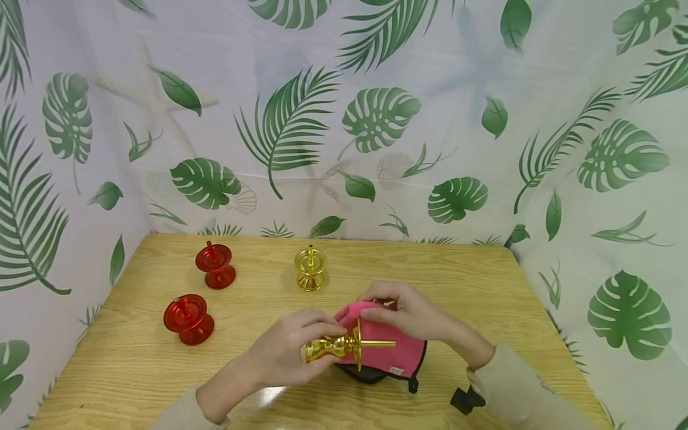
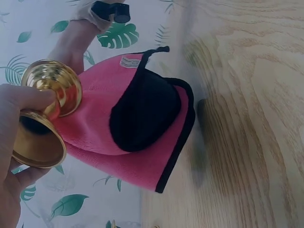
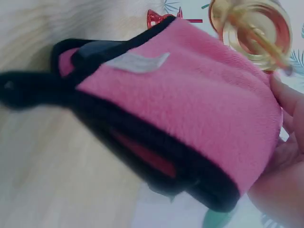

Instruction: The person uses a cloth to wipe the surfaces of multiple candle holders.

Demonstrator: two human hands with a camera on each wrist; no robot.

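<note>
Beige sleeves [image 1: 524,388] sit nearest the head camera. Clock centre = held gold stand [image 1: 340,344], 12 = away from the person. Left hand [image 1: 292,349] at 9: thumb and fingers curled round its stem, stand tipped sideways, hollow base to 9, spike to 3. Narrow stem probably suits that grip; it also leaves dish and spike uncovered. Right hand [image 1: 402,307] at 2: pinches pink cloth [image 1: 398,346] near its upper edge, thumb on near face, other fingers partly hidden. Pinching there likely lets the folded rest hang; corner loop [image 1: 412,385] is at 4. Cloth sits right by the dish; can't tell if they touch. Upright on wooden table [image 1: 430,263]: second gold stand [image 1: 310,270] at 11, far red stand [image 1: 215,263] at 10, near red stand [image 1: 188,319] at 9. Spaced apart, presumably so nothing gets knocked.
</note>
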